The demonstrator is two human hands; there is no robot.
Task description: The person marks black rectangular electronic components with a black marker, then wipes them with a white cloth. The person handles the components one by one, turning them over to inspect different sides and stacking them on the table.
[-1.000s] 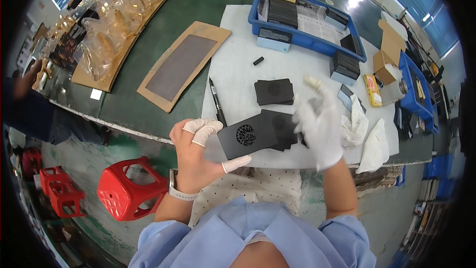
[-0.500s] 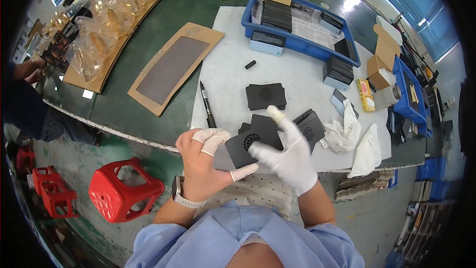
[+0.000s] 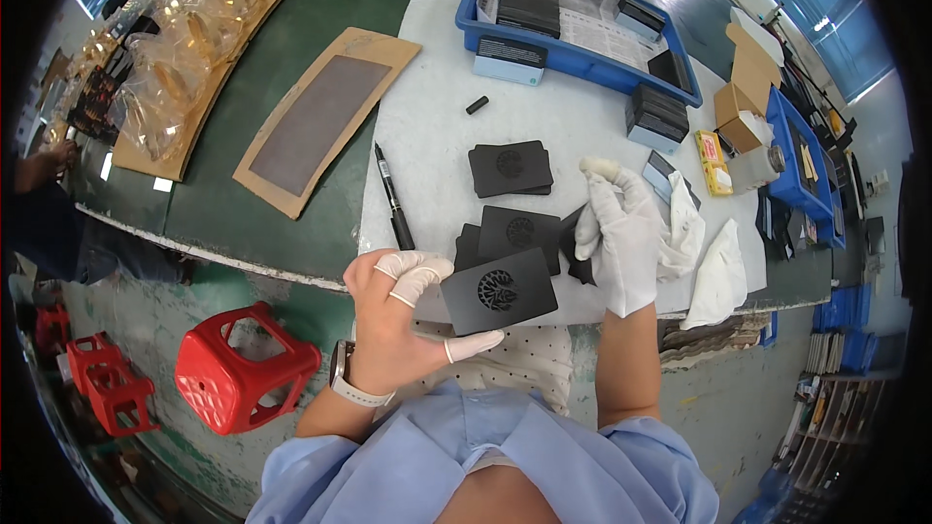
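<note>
My left hand (image 3: 393, 315), with white finger cots on its thumb and some fingers, grips a black card (image 3: 500, 291) by its left edge. The card has a round glossy emblem and is tilted over the near table edge. Gloved in white, my right hand (image 3: 621, 238) has its fingers curled over a dark pile of cards (image 3: 575, 247), which it mostly covers; what its fingers hold, if anything, is hidden. Just beyond the held card lie more black cards (image 3: 519, 233), loosely overlapped. Farther back sits a neater stack of black cards (image 3: 510, 168).
A black pen (image 3: 392, 199) and its cap (image 3: 477, 105) lie on the white sheet (image 3: 417, 68). Behind stands a blue tray (image 3: 582, 60) with card stacks. White cloths (image 3: 716, 277) are at right, a cardboard panel (image 3: 262, 150) at left. A red stool (image 3: 218, 378) stands below.
My right hand has moved right, off the held card, and its fingers have curled over the right-hand pile. My left hand keeps the card, now fully visible. The view has shifted slightly.
</note>
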